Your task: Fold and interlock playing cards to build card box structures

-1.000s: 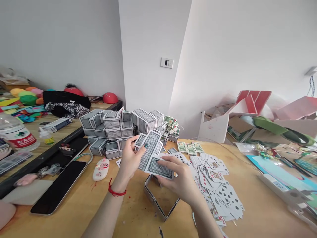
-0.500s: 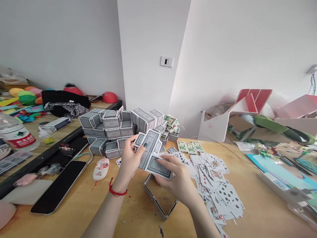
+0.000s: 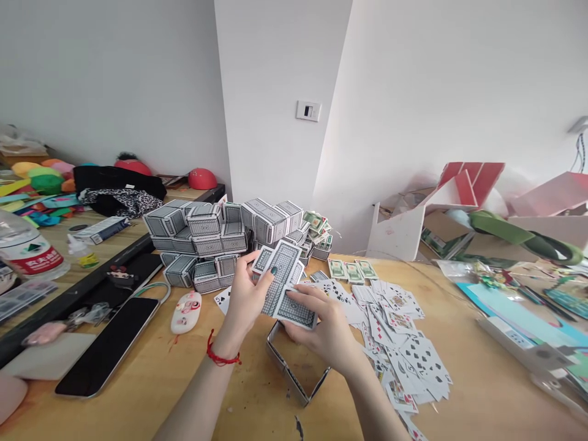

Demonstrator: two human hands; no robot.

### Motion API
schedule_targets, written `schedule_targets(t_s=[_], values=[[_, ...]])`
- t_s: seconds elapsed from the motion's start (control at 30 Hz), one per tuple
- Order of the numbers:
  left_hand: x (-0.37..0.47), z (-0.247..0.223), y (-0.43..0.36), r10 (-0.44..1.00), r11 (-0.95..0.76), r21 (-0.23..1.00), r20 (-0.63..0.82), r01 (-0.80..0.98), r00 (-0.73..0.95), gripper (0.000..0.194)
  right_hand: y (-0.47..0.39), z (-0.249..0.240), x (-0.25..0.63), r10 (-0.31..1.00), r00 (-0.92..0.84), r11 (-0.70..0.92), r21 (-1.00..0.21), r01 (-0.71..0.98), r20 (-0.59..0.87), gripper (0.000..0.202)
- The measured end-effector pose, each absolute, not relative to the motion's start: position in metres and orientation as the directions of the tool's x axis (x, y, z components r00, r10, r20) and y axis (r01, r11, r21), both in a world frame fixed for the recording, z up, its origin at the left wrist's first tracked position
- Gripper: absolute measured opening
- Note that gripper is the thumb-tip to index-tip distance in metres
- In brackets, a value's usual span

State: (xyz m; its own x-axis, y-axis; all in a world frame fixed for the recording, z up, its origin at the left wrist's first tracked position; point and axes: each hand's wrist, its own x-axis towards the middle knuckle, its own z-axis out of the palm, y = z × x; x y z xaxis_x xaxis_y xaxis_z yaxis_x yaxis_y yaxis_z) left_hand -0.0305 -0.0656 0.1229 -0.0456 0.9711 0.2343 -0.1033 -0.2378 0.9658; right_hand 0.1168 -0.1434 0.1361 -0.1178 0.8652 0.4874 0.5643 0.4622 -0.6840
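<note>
Several playing cards [image 3: 285,260], backs up with a grey pattern, are fanned in my left hand [image 3: 248,291], the thumb pressed on top. My right hand [image 3: 321,318] pinches a card [image 3: 296,311] that overlaps the lower end of that fan. Just below my hands, a frame of folded cards [image 3: 287,370] stands on the table, its middle open. Behind the hands rises a stack of card boxes [image 3: 206,239] with the same grey backs. To the right lie loose playing cards [image 3: 404,349], mostly face up.
Green card packs [image 3: 351,269] lie behind the loose cards. At left are a decorated mouse [image 3: 186,311], a black phone [image 3: 110,346], a glue bottle [image 3: 83,252] and a large plastic bottle [image 3: 30,248]. A power strip [image 3: 528,349] lies at right, near a white box [image 3: 395,233].
Both hands keep their hold on the cards. My left hand and its fan have shifted slightly right, and the card under my right hand sits a little lower against the fan.
</note>
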Motion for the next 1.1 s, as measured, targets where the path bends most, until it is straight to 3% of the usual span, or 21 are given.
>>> schedule_targets(t_s=[0.1,0.17,0.27,0.33,1.1], values=[[-0.032,0.129,-0.067,0.961,-0.274,0.953,0.267,-0.128,-0.066,0.048,-0.142,0.138,0.12,0.894,-0.095,0.432,-0.784,0.446,0.438,0.055],[-0.034,0.136,-0.069,0.943,-0.326,0.934,0.311,-0.146,-0.116,0.048,-0.14,0.138,0.124,0.943,-0.021,0.327,-0.908,0.262,0.334,0.063],[-0.038,0.143,-0.073,0.901,-0.413,0.9,0.382,-0.141,-0.203,0.048,-0.136,0.136,0.129,0.997,-0.053,0.054,-0.998,-0.018,0.055,0.044],[-0.04,0.146,-0.075,0.879,-0.455,0.882,0.423,-0.121,-0.22,0.048,-0.136,0.136,0.13,0.985,-0.163,-0.063,-0.995,-0.075,-0.05,0.036],[-0.022,0.143,-0.09,0.861,-0.5,0.864,0.489,-0.054,-0.141,0.047,-0.134,0.126,0.12,0.969,-0.247,-0.066,-0.989,-0.134,-0.031,0.042]])
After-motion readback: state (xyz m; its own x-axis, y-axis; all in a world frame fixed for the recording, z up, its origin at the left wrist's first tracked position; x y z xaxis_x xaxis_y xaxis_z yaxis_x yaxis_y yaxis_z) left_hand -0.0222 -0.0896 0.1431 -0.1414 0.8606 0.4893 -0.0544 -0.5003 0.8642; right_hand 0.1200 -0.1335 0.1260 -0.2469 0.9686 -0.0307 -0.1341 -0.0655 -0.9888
